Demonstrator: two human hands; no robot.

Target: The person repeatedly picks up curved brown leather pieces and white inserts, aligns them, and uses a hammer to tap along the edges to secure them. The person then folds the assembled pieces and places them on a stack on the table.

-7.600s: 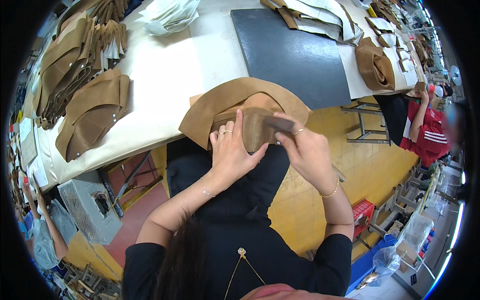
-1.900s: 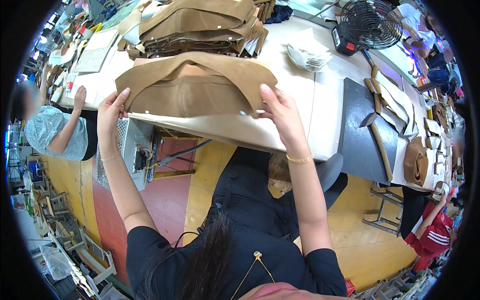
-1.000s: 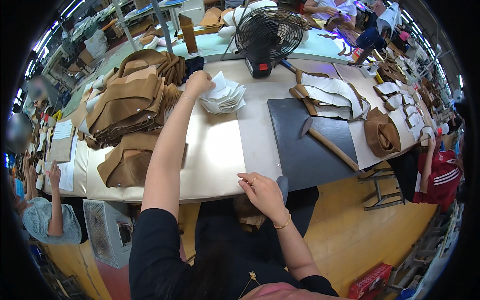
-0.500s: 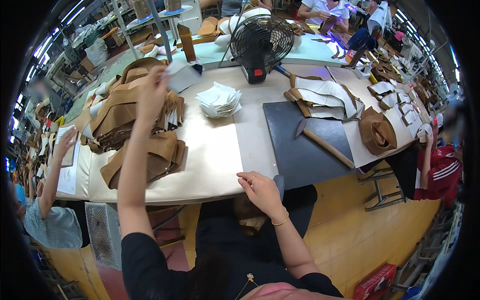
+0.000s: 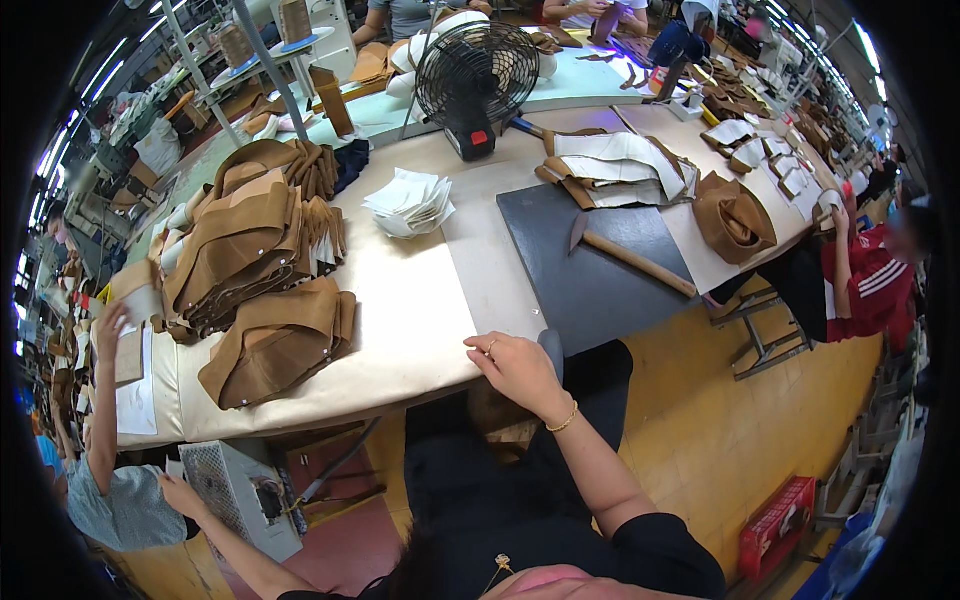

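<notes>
My left hand [image 5: 182, 497] is low at the left, below the table's front edge and beside a grey metal box [image 5: 215, 490]. Its fingers pinch a small white piece [image 5: 175, 467], partly hidden by the hand. Close to the table's front edge is my right hand [image 5: 518, 375], its fingers loosely bent and a little apart, with nothing visible in them. A stack of white pieces [image 5: 410, 203] lies on the table. Left of it are a tall pile of brown leather pieces [image 5: 235, 240] and a smaller brown stack [image 5: 280, 340].
A hammer [image 5: 640, 262] lies on a dark board [image 5: 540, 240]. Behind stands a black fan [image 5: 478, 80]. White-and-brown pieces [image 5: 620, 165] and a rolled brown piece [image 5: 733, 218] lie at the right. Co-workers sit at the left, right and far side.
My left hand has swung from above the brown pile down to the lower left, past the table edge. My right hand has stayed near the edge. The view has shifted slightly.
</notes>
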